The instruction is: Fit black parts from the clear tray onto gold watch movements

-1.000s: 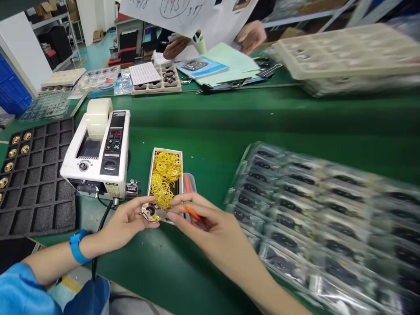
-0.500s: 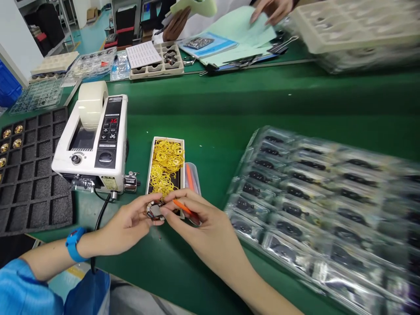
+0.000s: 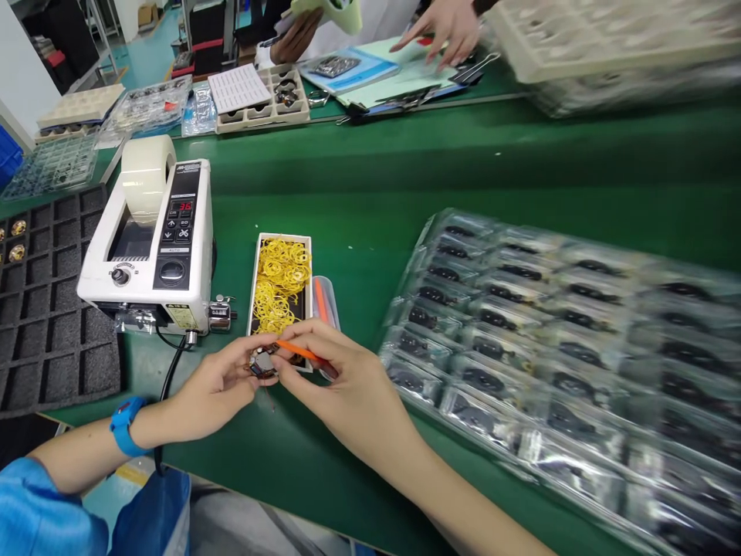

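My left hand [image 3: 217, 390], a blue band at its wrist, grips a small round electronic part [image 3: 263, 361] between thumb and fingers. The part has a grey flat middle and dark and copper-coloured bits around its rim. My right hand [image 3: 341, 371] is closed around a slim orange tool [image 3: 301, 350], with its fingertips against the part's right side. The tool's tip is partly hidden, and I cannot tell its exact kind. Just behind both hands lies a white box [image 3: 252, 289] with many yellow rings [image 3: 282, 270]. A clear container [image 3: 331, 301] with another orange stick in it is beside the box.
Left of my hands stands a white tape dispenser [image 3: 147, 247] with a black cable. Black foam tray [image 3: 55, 309] lies at far left. On the right is a large clear tray [image 3: 399, 324] of bagged dark parts. Across the bench are another person's hands [image 3: 445, 31] over papers.
The view has shifted slightly, so the bench things sit further left. My hands stay together on the round part, which is tilted a little differently. The other person's hand has moved over the papers.
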The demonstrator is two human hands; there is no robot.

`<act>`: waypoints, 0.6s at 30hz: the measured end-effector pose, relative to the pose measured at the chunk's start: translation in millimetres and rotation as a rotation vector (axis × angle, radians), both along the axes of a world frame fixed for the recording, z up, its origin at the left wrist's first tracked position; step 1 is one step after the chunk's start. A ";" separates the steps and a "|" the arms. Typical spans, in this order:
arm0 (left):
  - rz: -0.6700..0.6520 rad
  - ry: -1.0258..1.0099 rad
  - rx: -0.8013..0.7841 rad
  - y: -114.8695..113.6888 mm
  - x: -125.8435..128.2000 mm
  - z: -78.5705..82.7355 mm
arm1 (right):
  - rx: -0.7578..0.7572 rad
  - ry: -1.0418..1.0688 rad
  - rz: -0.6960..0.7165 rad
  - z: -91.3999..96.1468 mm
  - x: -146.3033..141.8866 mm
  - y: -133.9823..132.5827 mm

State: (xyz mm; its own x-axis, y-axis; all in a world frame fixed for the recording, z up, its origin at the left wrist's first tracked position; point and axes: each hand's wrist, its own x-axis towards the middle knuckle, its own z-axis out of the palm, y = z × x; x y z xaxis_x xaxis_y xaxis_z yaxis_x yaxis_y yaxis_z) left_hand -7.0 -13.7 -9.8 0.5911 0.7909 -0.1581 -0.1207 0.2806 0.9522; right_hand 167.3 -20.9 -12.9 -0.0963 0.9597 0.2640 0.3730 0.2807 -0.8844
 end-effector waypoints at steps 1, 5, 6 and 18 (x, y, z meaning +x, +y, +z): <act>0.000 -0.009 -0.001 0.2 0.2 0.0 | 0.011 -0.010 -0.002 -0.5 -0.6 -0.3; 0.005 -0.003 0.003 1.1 1.2 2.5 | 0.068 -0.061 -0.023 -1.0 -2.0 -1.6; 0.008 0.002 0.006 1.3 1.4 3.5 | 0.082 -0.076 -0.029 -0.8 -2.2 -1.9; 0.175 0.158 0.036 -1.2 10.1 -2.1 | 0.178 -0.166 -0.126 -3.1 -8.5 -5.5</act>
State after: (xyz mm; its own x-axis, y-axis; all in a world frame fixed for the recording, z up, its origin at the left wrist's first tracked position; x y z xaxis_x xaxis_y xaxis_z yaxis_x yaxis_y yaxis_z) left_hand 3.0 -14.9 -11.9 0.4149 0.8858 -0.2077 -0.0128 0.2339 0.9722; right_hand 158.9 -26.3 -16.1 -0.0349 0.9067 0.4204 0.5505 0.3685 -0.7491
